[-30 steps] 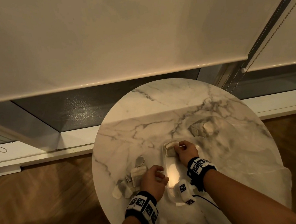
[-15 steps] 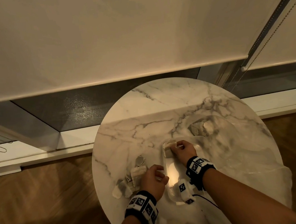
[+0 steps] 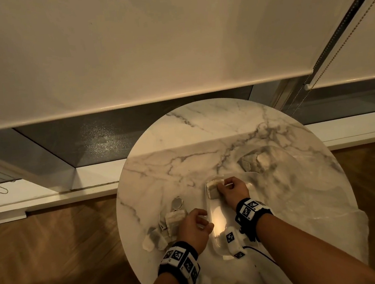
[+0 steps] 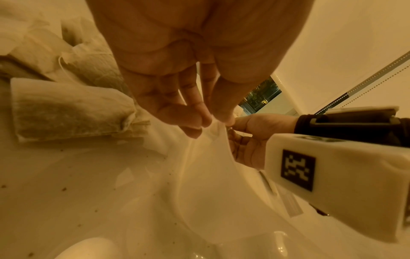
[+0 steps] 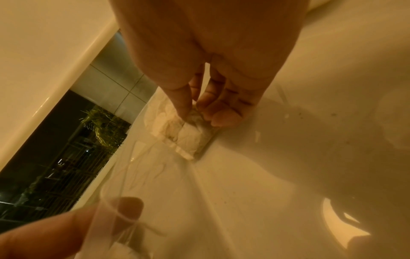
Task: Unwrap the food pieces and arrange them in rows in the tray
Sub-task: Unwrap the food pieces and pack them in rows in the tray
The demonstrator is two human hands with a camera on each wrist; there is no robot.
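A clear plastic tray [image 3: 219,221] lies lengthwise on the round marble table [image 3: 181,137]. Two pale food pieces [image 3: 213,186] sit at its far end. My right hand [image 3: 226,185] reaches into that end, and in the right wrist view its thumb and fingertips [image 5: 184,108] pinch the top of a pale piece [image 5: 188,135] resting on the tray floor. My left hand [image 3: 202,220] holds the tray's near-left side; in the left wrist view its fingertips [image 4: 199,121] pinch the clear rim [image 4: 221,140]. Several wrapped pieces [image 3: 171,219] lie left of the tray.
Crumpled wrappers [image 3: 255,161] and a clear plastic sheet [image 3: 313,198] cover the table's right half. The table stands against a low window ledge [image 3: 72,194] under a roller blind [image 3: 149,42], with wooden floor [image 3: 54,246] on both sides. Small crumbs dot the tabletop [image 4: 66,184].
My right hand has shifted slightly farther and to the left inside the tray with the piece. My left hand has stayed on the tray's rim.
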